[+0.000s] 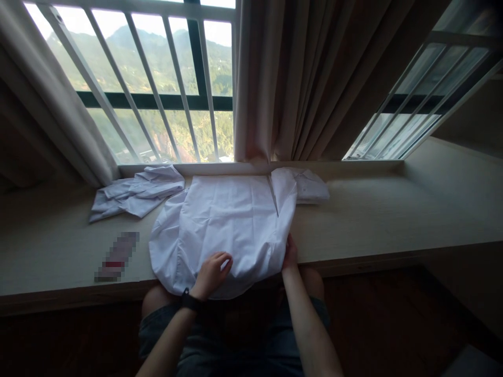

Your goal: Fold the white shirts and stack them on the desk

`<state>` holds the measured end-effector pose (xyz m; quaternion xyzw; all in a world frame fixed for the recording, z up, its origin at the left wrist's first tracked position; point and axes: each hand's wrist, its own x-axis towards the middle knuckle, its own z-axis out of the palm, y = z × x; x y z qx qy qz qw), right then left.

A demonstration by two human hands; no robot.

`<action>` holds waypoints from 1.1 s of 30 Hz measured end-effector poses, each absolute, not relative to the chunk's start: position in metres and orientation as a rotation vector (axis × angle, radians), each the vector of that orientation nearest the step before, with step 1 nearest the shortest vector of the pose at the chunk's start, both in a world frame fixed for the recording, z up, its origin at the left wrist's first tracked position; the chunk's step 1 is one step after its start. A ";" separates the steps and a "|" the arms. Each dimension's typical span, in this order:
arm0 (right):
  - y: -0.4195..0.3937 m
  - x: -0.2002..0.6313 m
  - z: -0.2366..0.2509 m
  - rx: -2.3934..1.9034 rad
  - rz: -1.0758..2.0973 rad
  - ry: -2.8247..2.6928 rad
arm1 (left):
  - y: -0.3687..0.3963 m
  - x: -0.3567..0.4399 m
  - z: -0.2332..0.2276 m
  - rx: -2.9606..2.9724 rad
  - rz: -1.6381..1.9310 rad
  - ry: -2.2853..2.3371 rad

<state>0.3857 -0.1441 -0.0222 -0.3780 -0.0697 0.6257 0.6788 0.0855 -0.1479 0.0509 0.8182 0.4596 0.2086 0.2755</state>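
A white shirt lies spread on the wide window ledge, its near edge hanging over the front. Its right side is turned inward in a long fold, and the left side bulges out loosely. Over the lower middle of the cloth is my left hand, with a dark band on the wrist. Its fingers are lightly curved and a gap shows between thumb and forefinger. At the shirt's lower right edge, my right hand grips the cloth, with its fingers partly hidden by it.
To the left lies a crumpled white garment; a folded white shirt sits behind on the right. A blurred-out flat item rests near the front of the ledge. Curtains and barred windows stand behind. My knees touch the front edge.
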 end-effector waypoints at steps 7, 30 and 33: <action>-0.147 0.393 -0.011 -0.913 1.465 -0.225 | -0.045 0.169 0.033 2.708 0.330 1.030; -0.109 0.462 0.014 -0.583 0.803 -0.109 | 0.035 0.238 -0.017 2.753 0.181 1.176; -0.136 0.489 0.007 -0.681 0.695 -0.134 | 0.034 0.239 -0.017 2.760 0.182 1.185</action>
